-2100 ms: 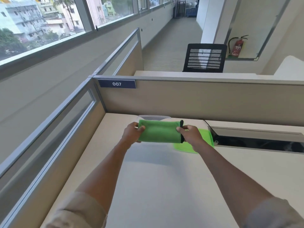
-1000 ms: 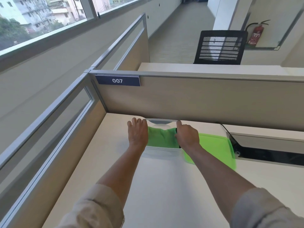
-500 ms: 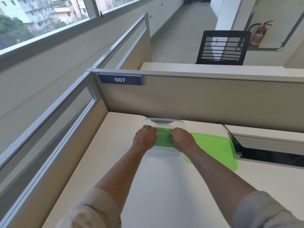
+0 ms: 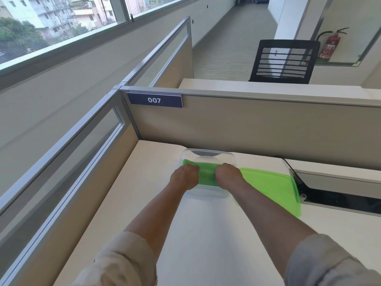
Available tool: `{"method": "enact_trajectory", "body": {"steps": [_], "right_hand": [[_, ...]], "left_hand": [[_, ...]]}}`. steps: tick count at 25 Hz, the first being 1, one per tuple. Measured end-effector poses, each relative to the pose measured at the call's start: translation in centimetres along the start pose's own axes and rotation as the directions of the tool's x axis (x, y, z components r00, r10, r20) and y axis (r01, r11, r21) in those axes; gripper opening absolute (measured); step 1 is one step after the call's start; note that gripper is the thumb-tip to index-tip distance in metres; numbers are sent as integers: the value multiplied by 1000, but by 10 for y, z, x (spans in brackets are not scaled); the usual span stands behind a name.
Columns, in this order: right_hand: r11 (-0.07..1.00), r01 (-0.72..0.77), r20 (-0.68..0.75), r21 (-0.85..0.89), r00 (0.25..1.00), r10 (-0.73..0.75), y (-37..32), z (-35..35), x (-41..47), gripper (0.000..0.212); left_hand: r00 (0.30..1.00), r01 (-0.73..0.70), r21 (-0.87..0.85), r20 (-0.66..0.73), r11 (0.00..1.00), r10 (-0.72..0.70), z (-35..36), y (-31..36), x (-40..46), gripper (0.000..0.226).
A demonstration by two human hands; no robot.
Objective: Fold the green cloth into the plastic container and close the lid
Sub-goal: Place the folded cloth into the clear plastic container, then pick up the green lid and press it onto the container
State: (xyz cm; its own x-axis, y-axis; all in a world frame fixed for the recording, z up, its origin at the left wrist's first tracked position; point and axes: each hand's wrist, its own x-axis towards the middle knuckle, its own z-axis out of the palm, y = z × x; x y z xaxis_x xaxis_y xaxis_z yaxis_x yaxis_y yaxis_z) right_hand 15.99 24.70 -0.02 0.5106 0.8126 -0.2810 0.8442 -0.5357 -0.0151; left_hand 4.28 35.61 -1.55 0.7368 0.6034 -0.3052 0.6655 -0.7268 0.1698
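Since two seconds back, we've gone from holding the folded green cloth (image 4: pixel 206 174) in the air above the desk to having it down inside the plastic container (image 4: pixel 208 154). Half a second ago our fists were already on it; little has moved since, so we read this as final tamping.

Head view, the only one we have: left hand (image 4: pixel 185 178) and right hand (image 4: pixel 227 176) are both curled into loose fists, knuckles down on the cloth, one at each end, apart with green showing between them. We can't tell if any fingers are pinching fabric underneath. The cloth lies flat and low in the container, which sits on the desk (image 4: pixel 206 234) near the partition (image 4: pixel 257 129).

The green lid (image 4: pixel 274 186) is off, lying flat on the desk just right of the container, partly behind our right forearm.

Meaning for the task: fold and insert look done, lid closing not yet started. Next move is probably the right hand going for the lid.

Count: one cloth, one container, one lid, two hands. Background: one chair (image 4: pixel 284 60), one fire extinguisher (image 4: pixel 329 45).
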Motion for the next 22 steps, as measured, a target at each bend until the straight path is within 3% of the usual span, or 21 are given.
{"method": "enact_trajectory", "body": {"steps": [4, 7, 12, 15, 19, 22], "right_hand": [[996, 58, -200, 66, 979, -44, 7, -5, -17, 37], [995, 101, -353, 17, 931, -89, 25, -9, -33, 38], [1000, 18, -421, 9, 907, -12, 83, 2, -73, 41], [999, -37, -387, 19, 921, 42, 119, 19, -98, 42], [998, -51, -271, 38, 961, 59, 164, 42, -120, 43], [988, 5, -131, 156, 991, 16, 195, 58, -128, 41]], "left_hand": [[974, -81, 10, -211, 997, 81, -6, 11, -17, 38], [892, -214, 61, -393, 975, 221, -10, 32, -34, 41], [748, -496, 103, -454, 862, 485, 12, 98, -70, 41], [762, -532, 103, -376, 840, 528, 32, 131, -84, 57], [851, -445, 104, -260, 889, 456, 61, 154, -89, 53], [890, -352, 204, -231, 914, 394, 76, 161, -87, 45]]}}
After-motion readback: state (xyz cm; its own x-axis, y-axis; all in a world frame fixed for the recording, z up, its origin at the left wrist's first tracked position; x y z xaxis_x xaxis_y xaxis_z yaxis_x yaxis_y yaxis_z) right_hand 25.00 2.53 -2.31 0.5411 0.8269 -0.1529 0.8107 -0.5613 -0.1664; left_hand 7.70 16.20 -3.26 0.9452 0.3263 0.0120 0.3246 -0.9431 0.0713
